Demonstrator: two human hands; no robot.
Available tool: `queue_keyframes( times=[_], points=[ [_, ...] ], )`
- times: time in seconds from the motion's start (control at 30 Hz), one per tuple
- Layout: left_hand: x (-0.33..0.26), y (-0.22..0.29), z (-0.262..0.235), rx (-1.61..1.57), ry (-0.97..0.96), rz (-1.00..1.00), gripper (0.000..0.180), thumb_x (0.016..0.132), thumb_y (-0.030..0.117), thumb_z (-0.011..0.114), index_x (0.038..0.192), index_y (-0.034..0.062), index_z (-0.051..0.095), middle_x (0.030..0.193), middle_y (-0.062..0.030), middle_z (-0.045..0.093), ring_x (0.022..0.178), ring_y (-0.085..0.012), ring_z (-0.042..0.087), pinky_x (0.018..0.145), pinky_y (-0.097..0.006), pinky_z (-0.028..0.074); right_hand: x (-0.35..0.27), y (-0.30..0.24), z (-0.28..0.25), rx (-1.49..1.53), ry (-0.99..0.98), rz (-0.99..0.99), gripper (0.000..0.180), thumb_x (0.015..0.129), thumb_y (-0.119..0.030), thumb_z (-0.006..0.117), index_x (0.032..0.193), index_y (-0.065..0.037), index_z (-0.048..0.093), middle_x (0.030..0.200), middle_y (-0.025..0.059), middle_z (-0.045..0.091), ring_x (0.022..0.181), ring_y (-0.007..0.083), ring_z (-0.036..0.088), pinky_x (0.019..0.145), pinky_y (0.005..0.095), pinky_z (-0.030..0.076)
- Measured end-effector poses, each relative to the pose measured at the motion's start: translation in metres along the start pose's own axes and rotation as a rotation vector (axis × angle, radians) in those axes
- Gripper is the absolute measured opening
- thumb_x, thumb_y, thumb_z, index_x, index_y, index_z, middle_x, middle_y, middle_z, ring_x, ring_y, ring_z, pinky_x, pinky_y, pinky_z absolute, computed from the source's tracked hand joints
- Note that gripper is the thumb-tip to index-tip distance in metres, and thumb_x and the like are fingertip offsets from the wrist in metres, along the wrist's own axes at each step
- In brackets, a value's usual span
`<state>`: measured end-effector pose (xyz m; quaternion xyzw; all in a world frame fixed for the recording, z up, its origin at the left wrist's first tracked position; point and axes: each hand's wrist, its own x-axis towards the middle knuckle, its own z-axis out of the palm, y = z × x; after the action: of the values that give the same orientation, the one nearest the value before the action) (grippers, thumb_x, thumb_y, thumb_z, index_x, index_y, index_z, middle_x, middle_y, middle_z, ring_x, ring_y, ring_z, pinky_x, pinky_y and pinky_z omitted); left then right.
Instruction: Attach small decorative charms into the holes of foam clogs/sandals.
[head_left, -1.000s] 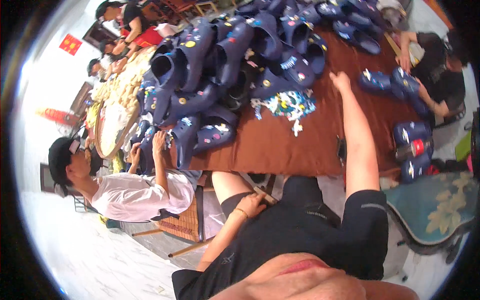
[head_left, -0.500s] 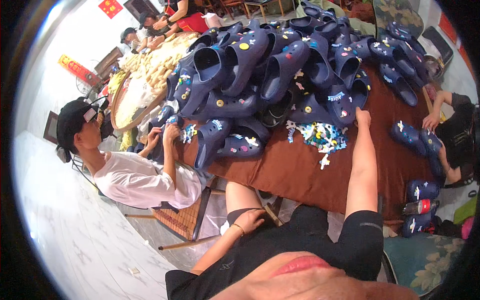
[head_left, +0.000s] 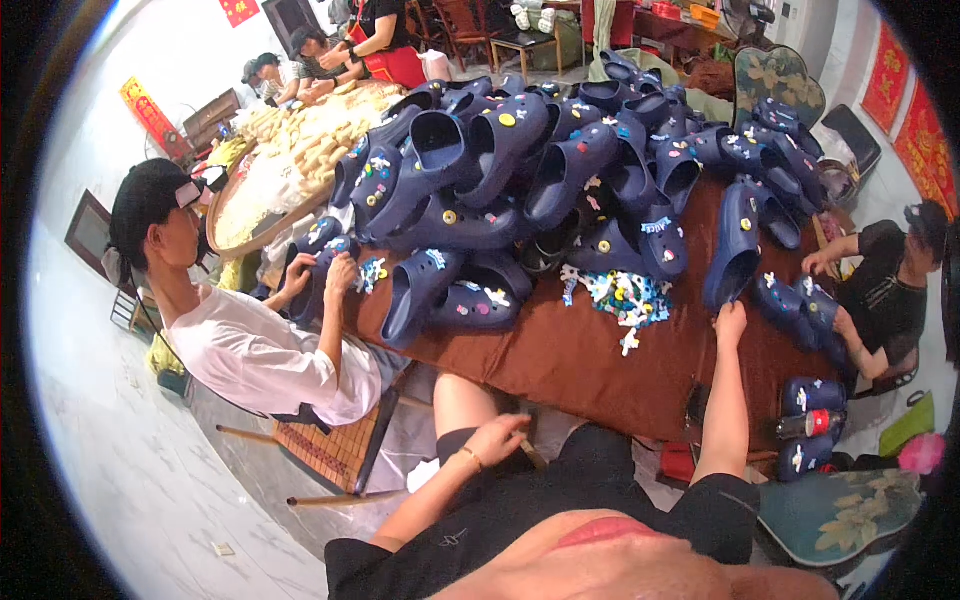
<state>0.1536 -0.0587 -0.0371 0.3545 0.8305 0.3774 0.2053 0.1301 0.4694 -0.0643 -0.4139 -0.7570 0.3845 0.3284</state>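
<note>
My right hand [head_left: 731,320] grips the heel end of a navy blue foam clog [head_left: 735,245], its fingers closed round the rim. The clog lies with its opening toward me and its toe pointing away, at the right of the table. My left hand [head_left: 498,438] is over my lap, holding nothing, fingers loosely extended. A small heap of white, blue and yellow shoe charms [head_left: 625,297] lies in front of the big pile of navy clogs [head_left: 480,220]. Many of the piled clogs carry colourful charms.
The table has a brown cloth [head_left: 570,355]. At left a person in a white shirt [head_left: 270,345] works on a clog; at right another person in black [head_left: 885,310] handles clogs. A bottle [head_left: 812,424] lies among clogs at the right edge. A round tray [head_left: 225,245] of pale pieces stands beyond.
My right hand has moved from the clog pile toward me and now holds a clog out to the right. My left hand has lifted slightly from my thigh. The view has shifted.
</note>
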Motion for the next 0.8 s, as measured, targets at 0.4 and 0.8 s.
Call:
queue_keyframes(
  times=[0.4, 0.8],
  points=[
    [0.081, 0.09, 0.005, -0.237, 0.357, 0.207, 0.092, 0.071, 0.027, 0.07, 0.137, 0.0024, 0.013, 0.128, -0.0212, 0.039, 0.108, -0.0302, 0.05, 0.091, -0.037, 0.04, -0.208, -0.055, -0.027, -0.18, -0.364, -0.421, 0.021, 0.076, -0.01, 0.046, 0.09, 0.003, 0.056, 0.076, 0.0264, 0.057, 0.075, 0.0432, 0.055, 0.069, 0.0461, 0.045],
    [0.094, 0.017, 0.029, 0.02, 0.497, -0.117, 0.084, 0.066, 0.007, 0.058, 0.137, 0.0067, 0.013, 0.109, -0.0226, 0.045, 0.098, -0.0376, 0.048, 0.084, -0.04, 0.042, -0.24, -0.09, 0.012, -0.066, -0.551, -0.518, 0.028, 0.079, -0.026, 0.055, 0.096, -0.005, 0.057, 0.085, 0.0198, 0.06, 0.08, 0.0371, 0.058, 0.07, 0.0427, 0.046]
  ],
)
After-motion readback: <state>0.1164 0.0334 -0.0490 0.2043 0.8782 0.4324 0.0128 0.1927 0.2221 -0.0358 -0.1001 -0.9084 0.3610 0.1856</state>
